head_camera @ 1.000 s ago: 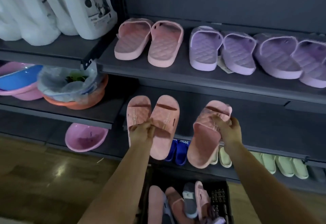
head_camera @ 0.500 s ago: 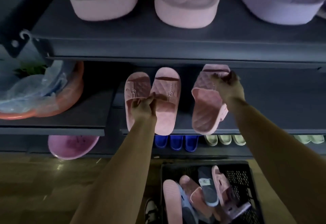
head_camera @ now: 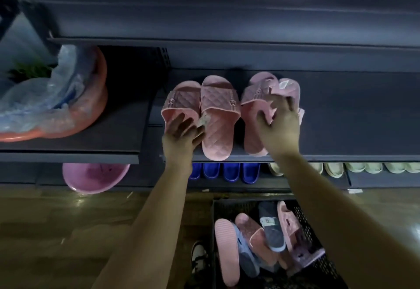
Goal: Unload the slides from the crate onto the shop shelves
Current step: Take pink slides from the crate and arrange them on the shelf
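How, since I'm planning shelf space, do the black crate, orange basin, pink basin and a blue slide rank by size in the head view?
1. Black crate and orange basin: alike, both cropped by the frame.
2. Pink basin, partly under the shelf.
3. Blue slide, only its toe showing.

Two bare forearms (head_camera: 141,220), bare left hand (head_camera: 181,134), bare right hand (head_camera: 280,125) (black-and-white sneaker (head_camera: 198,257) below)

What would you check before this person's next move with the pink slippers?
1. The left pair lies flat on the shelf: ok.
2. The right pair set down side by side: not ok; the right hand grips it, its slides overlapping.
3. The left hand free: ok; it rests flat on the left pair.
4. Bare shelf further right: ok.
5. More slides in the crate: ok.
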The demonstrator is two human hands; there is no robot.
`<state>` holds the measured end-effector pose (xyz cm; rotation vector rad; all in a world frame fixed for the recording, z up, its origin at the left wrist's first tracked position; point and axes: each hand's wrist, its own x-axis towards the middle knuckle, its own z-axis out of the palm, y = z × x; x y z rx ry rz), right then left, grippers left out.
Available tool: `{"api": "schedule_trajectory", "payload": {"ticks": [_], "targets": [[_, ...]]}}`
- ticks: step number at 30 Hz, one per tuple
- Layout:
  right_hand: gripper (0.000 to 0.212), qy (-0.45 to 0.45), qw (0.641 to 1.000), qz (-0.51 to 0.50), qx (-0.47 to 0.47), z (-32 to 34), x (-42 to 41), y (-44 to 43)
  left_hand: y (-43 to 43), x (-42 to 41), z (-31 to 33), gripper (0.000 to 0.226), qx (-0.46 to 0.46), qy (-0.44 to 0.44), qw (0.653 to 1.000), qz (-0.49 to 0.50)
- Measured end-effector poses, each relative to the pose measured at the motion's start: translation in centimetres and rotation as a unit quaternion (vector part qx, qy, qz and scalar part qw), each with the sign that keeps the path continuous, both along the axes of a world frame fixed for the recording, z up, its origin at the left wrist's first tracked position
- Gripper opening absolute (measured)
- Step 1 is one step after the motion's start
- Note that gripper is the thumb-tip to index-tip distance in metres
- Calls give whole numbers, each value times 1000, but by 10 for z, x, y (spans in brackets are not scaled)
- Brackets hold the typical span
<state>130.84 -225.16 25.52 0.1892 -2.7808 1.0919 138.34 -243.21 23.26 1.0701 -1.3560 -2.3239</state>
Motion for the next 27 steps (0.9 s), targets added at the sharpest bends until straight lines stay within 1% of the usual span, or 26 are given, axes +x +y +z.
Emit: {"api": "schedule_trajectory", "payload": {"ticks": [1, 2, 3, 4, 5, 6, 8, 9, 10, 12, 14, 15, 17, 19, 20, 22, 25, 27], "targets": [[28, 6, 999, 41, -5, -2, 15, -8, -7, 10, -6, 36, -144, -32, 989, -22], [25, -7, 996, 86, -1, -7, 29, -16, -15, 21, -13, 32, -302, -59, 950, -48], [26, -32, 991, 127, 10, -15, 39, -24, -22, 32, -21, 31, -426, -76, 899, -75], [30, -60, 986, 156, 23, -23, 47, -32, -28, 40, -28, 34, -513, -87, 848, -99], [37, -84, 981, 172, 42, -35, 52, -40, -33, 46, -35, 42, -565, -90, 810, -127], [48, -98, 976, 179, 72, -47, 54, -47, -37, 50, -41, 47, -582, -91, 791, -163], [66, -103, 968, 175, 145, -64, 53, -56, -39, 53, -51, 54, -542, -99, 801, -236], [69, -103, 965, 171, 168, -68, 51, -59, -38, 53, -55, 56, -534, -104, 797, -262], [70, -107, 964, 169, 178, -70, 49, -61, -38, 51, -58, 55, -543, -114, 784, -277], [71, -123, 964, 160, 172, -72, 45, -65, -38, 47, -64, 42, -571, -132, 760, -281], [69, -124, 967, 153, 164, -72, 42, -70, -37, 45, -65, 31, -581, -145, 753, -273], [68, -112, 966, 150, 180, -73, 42, -71, -35, 45, -67, 30, -589, -145, 750, -265], [71, -101, 961, 133, 219, -76, 45, -73, -29, 47, -69, 32, -594, -137, 752, -250], [75, -106, 961, 111, 230, -81, 49, -74, -24, 48, -71, 38, -588, -137, 761, -237], [74, -102, 963, 111, 224, -82, 50, -75, -23, 47, -72, 40, -586, -140, 763, -235], [71, -90, 966, 127, 208, -83, 46, -77, -26, 41, -74, 40, -593, -145, 755, -240], [72, -117, 968, 130, 182, -78, 34, -78, -34, 28, -75, 39, -599, -134, 746, -258], [73, -135, 965, 135, 182, -72, 28, -79, -36, 21, -73, 39, -598, -130, 745, -265]]}}
